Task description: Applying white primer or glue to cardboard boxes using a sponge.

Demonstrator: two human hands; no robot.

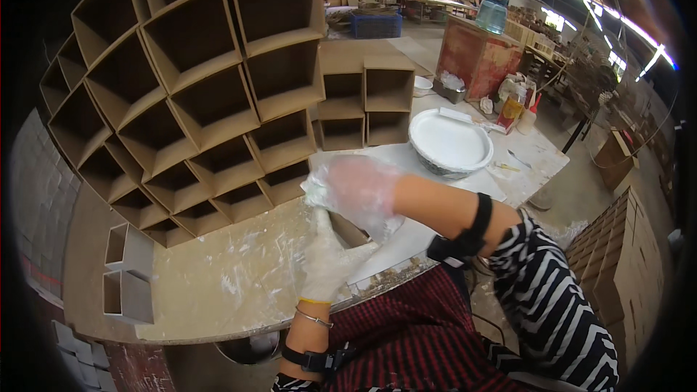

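Note:
My left hand, in a white cloth glove, grips a small open brown cardboard box at the table's front edge, its thumb along the near side. Over the far side of that box, my right hand is closed inside a loose clear plastic glove smeared with white. Something whitish shows at its fingertips, too blurred to name. The plastic and the right forearm hide much of the box. To the right stands a round basin of white paste or liquid, a pale flat strip lying across its far rim.
Tall stacks of open brown boxes rise at the back left. Two white-sided boxes stand at the table's left end. White paper covers part of the table. Beyond the basin are bottles and a red cabinet.

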